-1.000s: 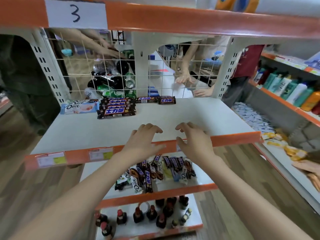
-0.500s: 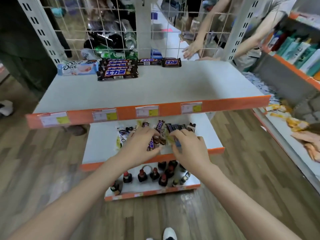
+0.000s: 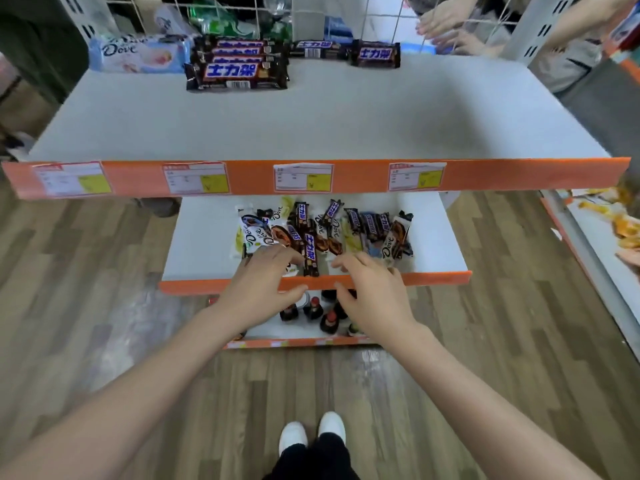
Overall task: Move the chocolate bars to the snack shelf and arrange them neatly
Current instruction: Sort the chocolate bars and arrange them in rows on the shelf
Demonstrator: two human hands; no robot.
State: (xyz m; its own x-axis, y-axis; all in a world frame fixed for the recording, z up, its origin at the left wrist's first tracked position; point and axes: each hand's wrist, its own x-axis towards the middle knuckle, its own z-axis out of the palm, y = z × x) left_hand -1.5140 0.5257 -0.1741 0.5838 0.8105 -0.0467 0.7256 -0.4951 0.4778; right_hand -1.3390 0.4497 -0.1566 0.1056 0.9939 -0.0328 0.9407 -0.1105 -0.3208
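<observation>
Chocolate bars, loose pile [image 3: 323,233]: mixed dark and white wrappers, overlapping at angles, middle shelf [image 3: 433,244]. Stacked dark bars [image 3: 239,64], pale blue Dove pack [image 3: 138,53]: aligned at rear of top shelf [image 3: 311,116].

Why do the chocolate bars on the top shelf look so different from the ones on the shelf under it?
The top shelf bars lie flat, side by side in a tidy stack at the back; the lower shelf bars are a jumbled heap, tilted and overlapping. Nobody touches the top ones, while the left hand and right hand reach over the heap. Both groups include dark Snickers wrappers and pale Dove wrappers.
</observation>
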